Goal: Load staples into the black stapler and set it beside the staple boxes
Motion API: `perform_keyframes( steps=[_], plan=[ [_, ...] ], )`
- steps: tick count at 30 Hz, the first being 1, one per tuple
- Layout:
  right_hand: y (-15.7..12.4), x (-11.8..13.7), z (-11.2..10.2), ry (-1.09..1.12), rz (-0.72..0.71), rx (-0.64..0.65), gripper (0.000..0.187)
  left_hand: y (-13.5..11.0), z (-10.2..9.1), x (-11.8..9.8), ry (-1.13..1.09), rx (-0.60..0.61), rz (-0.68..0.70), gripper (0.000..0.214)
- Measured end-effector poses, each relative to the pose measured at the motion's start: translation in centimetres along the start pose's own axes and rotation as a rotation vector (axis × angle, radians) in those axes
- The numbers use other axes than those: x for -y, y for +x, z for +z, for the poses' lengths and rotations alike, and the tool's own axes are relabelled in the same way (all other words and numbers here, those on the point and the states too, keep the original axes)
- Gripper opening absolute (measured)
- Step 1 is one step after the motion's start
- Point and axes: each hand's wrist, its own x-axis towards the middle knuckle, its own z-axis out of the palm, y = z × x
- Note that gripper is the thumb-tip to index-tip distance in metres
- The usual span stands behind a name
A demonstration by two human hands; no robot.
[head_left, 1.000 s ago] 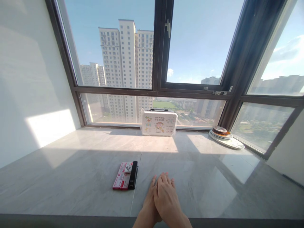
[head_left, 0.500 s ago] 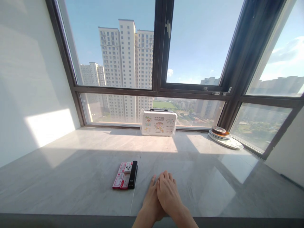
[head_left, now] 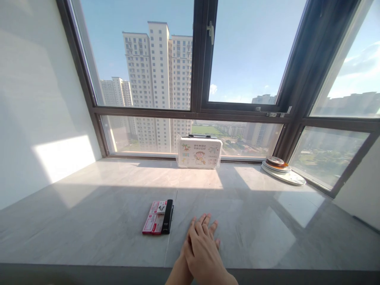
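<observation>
My right hand (head_left: 203,251) lies flat on top of my left hand (head_left: 184,253) on the grey marble windowsill (head_left: 89,221), near its front edge. The fingers of both are stretched out and point towards the window. Neither holds anything. Only the fingertips and the left side of my left hand show from under the right. Just left of the hands lie small red and white boxes (head_left: 154,217) with a long black object (head_left: 168,215) against their right side, a short gap from my fingers.
A white carry case with cartoon print (head_left: 199,153) stands against the window at the back centre. Stacked plates (head_left: 282,170) sit at the back right corner. A white wall closes the left side; the dark sill edge (head_left: 89,273) runs along the front.
The stacked hands have slid slightly back towards me and the upper fingers have spread a little. The view has shifted a touch. The boxes and case have not moved.
</observation>
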Motion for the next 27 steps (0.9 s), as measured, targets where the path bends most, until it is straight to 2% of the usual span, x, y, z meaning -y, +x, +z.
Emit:
perform_keyframes(
  steps=[5,7,9,13,15,17,20,23,27],
  plan=[
    [1.9,-2.8,-0.8,0.041,0.063,0.018,0.037,-0.7,-3.0,0.7,0.061,0.058,0.297,0.071],
    [2.1,-3.0,-0.5,0.020,0.071,-0.005,0.037,-0.9,-3.3,0.8,0.074,0.061,0.324,0.072],
    [1.8,-2.4,-0.2,-0.001,0.069,-0.038,0.037,-0.8,-2.5,0.7,0.105,0.028,0.264,0.066],
    [0.6,-0.3,-0.7,0.056,-0.026,-0.043,0.038,0.1,0.8,0.1,0.142,-0.025,0.072,0.058],
    [0.0,0.5,-1.4,0.122,-0.098,0.000,0.026,0.5,1.9,0.0,0.124,-0.042,0.022,0.059],
    [-0.4,0.6,-1.9,0.182,-0.147,0.035,0.016,0.6,2.2,0.2,0.089,-0.055,0.018,0.060],
    [-0.4,-0.4,-2.1,0.217,-0.135,0.010,0.018,0.3,1.3,0.5,0.046,-0.034,0.056,0.062],
    [0.2,-2.3,-1.9,0.190,-0.070,-0.032,0.024,-0.3,-0.5,0.6,0.019,0.019,0.144,0.067],
    [1.0,-4.2,-1.4,0.119,-0.005,-0.007,0.023,-0.7,-2.7,0.7,-0.029,0.113,0.226,0.083]
  ],
)
